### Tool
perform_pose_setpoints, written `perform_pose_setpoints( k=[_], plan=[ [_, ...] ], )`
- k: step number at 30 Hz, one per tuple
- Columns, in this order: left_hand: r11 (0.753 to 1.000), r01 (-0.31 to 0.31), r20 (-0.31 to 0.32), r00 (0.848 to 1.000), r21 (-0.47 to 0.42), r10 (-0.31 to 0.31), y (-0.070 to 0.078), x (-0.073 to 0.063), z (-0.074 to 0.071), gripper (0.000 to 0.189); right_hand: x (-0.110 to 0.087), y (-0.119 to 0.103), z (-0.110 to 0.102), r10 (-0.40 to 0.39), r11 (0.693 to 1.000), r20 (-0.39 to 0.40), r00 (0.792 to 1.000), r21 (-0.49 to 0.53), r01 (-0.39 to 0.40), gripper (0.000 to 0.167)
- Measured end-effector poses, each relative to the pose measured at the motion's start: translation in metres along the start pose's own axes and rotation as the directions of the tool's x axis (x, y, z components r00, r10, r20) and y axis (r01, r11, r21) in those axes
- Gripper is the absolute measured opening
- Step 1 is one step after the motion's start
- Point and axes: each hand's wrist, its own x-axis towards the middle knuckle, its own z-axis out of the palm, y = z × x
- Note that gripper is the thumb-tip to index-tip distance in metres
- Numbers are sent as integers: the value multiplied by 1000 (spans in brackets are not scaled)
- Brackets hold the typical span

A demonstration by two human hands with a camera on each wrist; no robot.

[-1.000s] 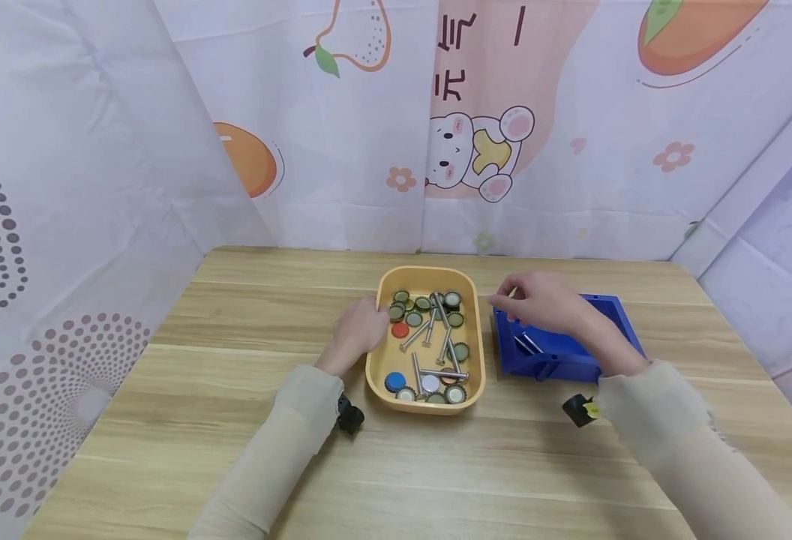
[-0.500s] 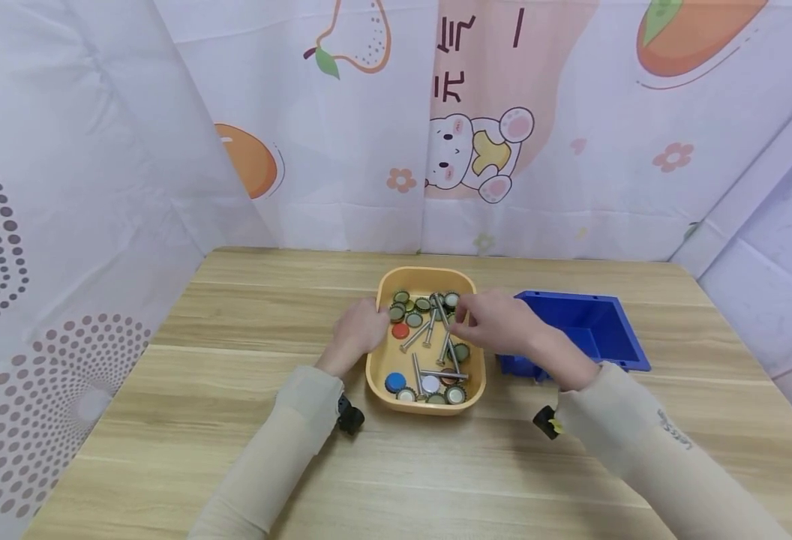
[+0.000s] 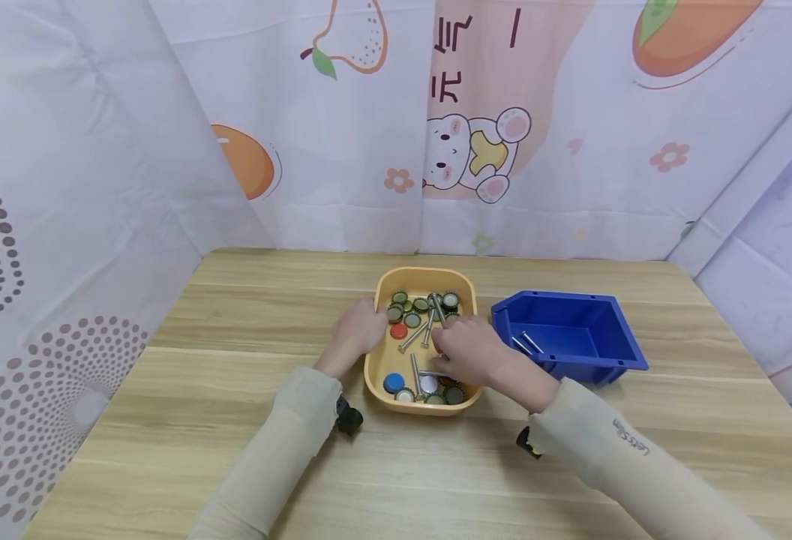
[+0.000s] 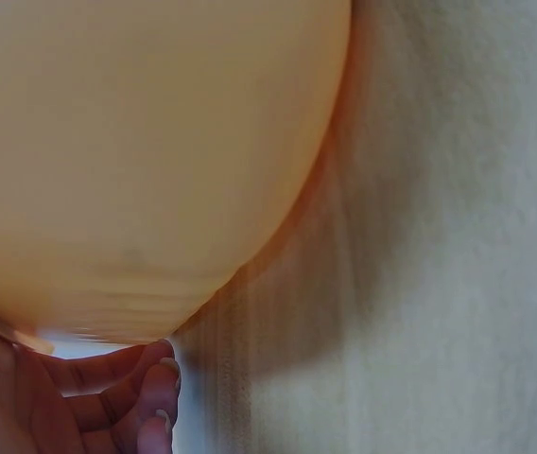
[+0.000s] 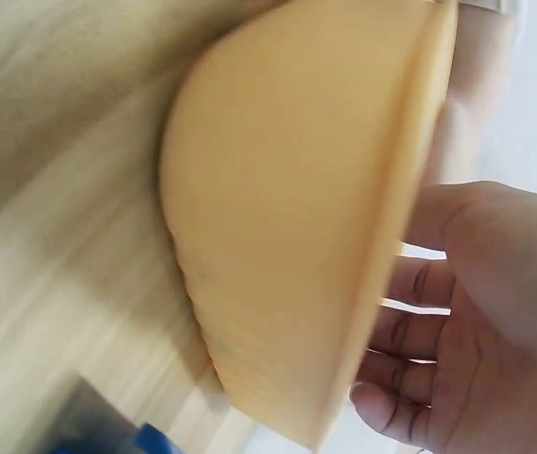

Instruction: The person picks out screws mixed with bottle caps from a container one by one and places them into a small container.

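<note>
A yellow plastic tray (image 3: 423,409) holds loose metal bolts (image 3: 415,371) and several bottle caps, among them a red cap (image 3: 399,331) and a blue cap (image 3: 393,383). My left hand (image 3: 358,330) grips the tray's left rim; in the left wrist view its fingers (image 4: 108,407) curl beside the outer wall. Over the tray's right side, my right hand (image 3: 470,351) reaches down among the bolts. The tray wall hides its fingertips in the right wrist view, so whether it pinches a bolt is unclear.
Right of the tray stands a blue bin (image 3: 571,337) with a couple of bolts (image 3: 531,342) inside. Both rest on a wooden table (image 3: 268,322). A printed curtain (image 3: 342,150) hangs behind and at both sides.
From above the blue bin my right hand has moved left and down into the yellow tray, now covering some bolts. The left hand stays at the rim.
</note>
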Motion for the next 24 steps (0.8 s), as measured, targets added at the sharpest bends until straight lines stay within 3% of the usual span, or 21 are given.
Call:
perform_pose_setpoints(
  k=[7, 17, 24],
  plan=[
    [1000, -6, -2, 1000, -3, 6, -1, -1, -1, 37, 1, -6, 13, -4, 1000, 20, 1000, -6, 4, 20],
    [1000, -2, -10, 1000, -3, 2, 0, -1, 0, 35, -2, -15, 23, 31, 999, 152, 988, -14, -29, 14],
    [1000, -3, -19, 1000, -6, 2, 0, -2, 0, 36, -1, -16, 21, 43, 998, 251, 967, 31, -53, 15]
  ],
)
